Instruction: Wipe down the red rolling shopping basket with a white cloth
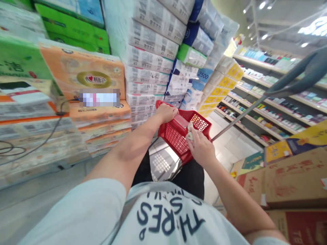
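Observation:
A red plastic shopping basket (176,139) with mesh walls stands in front of my legs. My left hand (167,112) is closed on its upper left part. In my right hand (202,146) is a crumpled pale cloth (190,132), pressed between the fingers against the basket's red middle bar (180,123). A long metal pull handle (238,117) with a grey grip (293,75) slants up and away to the right from the basket's side.
Orange tissue packs (87,71) are stacked on the left, with a black cable (48,137) hanging there. Tall white tissue stacks (150,64) rise ahead. Cardboard boxes (293,180) stand at right; stocked shelves (276,98) line the back.

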A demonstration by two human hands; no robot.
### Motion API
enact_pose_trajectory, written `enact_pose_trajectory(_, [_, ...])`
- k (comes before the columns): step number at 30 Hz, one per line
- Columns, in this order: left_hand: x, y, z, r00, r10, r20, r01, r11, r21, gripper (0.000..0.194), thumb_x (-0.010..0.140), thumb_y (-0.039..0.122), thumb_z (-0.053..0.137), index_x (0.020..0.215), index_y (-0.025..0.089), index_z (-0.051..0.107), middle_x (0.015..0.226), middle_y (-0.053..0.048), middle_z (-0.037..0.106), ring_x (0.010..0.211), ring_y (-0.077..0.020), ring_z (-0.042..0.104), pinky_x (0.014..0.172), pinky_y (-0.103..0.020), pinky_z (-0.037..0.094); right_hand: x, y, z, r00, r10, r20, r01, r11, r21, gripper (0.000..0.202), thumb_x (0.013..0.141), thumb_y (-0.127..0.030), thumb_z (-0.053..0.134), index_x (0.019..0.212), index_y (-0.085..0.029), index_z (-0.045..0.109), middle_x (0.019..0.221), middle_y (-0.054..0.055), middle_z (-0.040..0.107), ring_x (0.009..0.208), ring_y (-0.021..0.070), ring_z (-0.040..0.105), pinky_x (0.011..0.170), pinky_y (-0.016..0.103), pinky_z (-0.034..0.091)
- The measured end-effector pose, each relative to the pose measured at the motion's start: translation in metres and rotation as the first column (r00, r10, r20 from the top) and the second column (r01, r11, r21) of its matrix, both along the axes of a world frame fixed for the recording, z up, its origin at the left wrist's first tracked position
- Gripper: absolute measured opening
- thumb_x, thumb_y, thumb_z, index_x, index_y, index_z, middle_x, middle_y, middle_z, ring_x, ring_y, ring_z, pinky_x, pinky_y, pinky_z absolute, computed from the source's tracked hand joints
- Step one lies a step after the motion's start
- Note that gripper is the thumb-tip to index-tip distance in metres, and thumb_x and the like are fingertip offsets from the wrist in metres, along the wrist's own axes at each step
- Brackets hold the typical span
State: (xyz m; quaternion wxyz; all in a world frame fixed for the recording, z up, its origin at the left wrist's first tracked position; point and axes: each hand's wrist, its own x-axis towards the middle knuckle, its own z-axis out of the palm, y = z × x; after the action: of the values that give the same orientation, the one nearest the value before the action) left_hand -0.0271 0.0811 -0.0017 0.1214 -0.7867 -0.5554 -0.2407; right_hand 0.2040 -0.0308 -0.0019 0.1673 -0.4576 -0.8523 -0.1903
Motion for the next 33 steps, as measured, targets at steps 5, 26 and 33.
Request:
enact_pose_trajectory(5, [0.009,-0.008,0.006,0.991,0.123,0.045,-0.118,0.989,-0.087,0.027,0.094,0.022,0.042,0.098,0.013,0.067,0.09,-0.006,0.072,0.088,-0.0198,0.062,0.094,-0.036,0.037,-0.015,0.022,0.022,0.962,-0.236,0.136,0.261,0.942,-0.211,0.059,0.096,-0.059,0.026,0.111,-0.015,0.061,0.092,0.014,0.069,0.084,0.024,0.067,0.07,0.031,0.049])
enact_pose_trajectory(26, [0.049,-0.03,-0.035,0.94,-0.15,0.307,0.017,0.917,0.398,0.035,0.092,0.02,0.035,0.1,0.026,0.069,0.108,-0.001,0.072,0.11,-0.0188,0.06,0.103,-0.043,0.032,-0.013,0.032,0.0,0.975,-0.19,-0.117,0.179,0.979,-0.101,0.049,0.099,-0.045,0.027,0.11,-0.015,0.064,0.094,0.015,0.069,0.083,0.0251,0.065,0.07,0.036,0.047])
enact_pose_trajectory(33, [0.047,-0.027,-0.033,0.944,-0.128,0.305,0.002,0.925,0.38,0.038,0.094,0.022,0.032,0.1,0.025,0.069,0.107,-0.002,0.072,0.109,-0.0187,0.06,0.101,-0.042,0.035,0.0,0.015,-0.036,0.973,0.189,-0.129,-0.157,0.962,0.224,0.043,0.094,-0.027,0.043,0.137,-0.021,0.048,0.137,0.011,0.053,0.115,0.0271,0.052,0.096,0.042,0.039])
